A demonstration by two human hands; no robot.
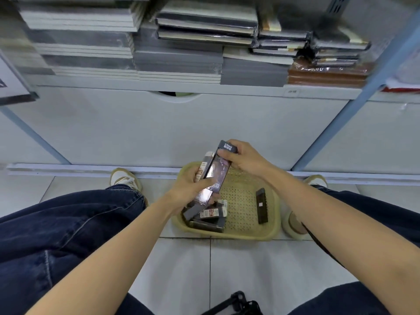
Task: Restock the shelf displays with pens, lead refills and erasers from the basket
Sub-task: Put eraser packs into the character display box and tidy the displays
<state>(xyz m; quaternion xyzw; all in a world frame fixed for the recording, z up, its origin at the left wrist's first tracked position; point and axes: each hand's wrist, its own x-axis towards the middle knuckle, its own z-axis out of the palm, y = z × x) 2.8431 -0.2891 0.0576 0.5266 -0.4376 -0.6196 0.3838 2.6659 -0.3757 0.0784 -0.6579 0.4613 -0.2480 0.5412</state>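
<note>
Crowding the basket [273, 226], boxes [210, 218] lie beneath both hands.

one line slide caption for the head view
Both hands lift a long dark box above the yellow basket below stacked notebooks.

Bare forearms, dark blue jeans [68, 223], cream sneakers [125, 178].

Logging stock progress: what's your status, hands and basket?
Both hands, left and right, grip one dark pack. Basket holds more packs. Nothing blocking.
</note>
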